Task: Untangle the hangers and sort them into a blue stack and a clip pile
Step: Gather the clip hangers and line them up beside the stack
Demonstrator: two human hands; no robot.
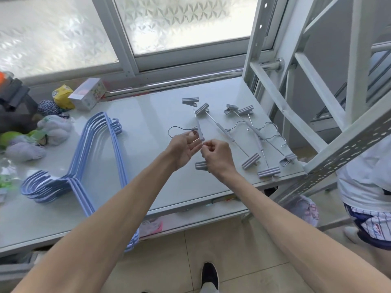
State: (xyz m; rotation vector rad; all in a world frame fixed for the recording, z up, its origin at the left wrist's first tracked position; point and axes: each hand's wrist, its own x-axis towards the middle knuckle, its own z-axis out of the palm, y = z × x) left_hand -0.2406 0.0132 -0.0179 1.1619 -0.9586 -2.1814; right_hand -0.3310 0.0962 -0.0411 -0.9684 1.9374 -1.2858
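Left hand point(183, 148) and right hand point(219, 158) both pinch a ribbed grey wire clip hanger point(200, 132) over the glossy desk point(148, 115)

My left grip point(183, 149) and right grip point(218, 157) meet in the middle of the frame on one grey clip hanger point(200, 132) over the white table point(148, 115). The left grip's fingers hold it near its wire hook, and the right grip pinches its thin rod lower down. Just right of centre lie the other clip hangers point(257, 134), crossing each other. At centre left the blue stack point(45, 188) lies nested, hooks towards the top of the frame.
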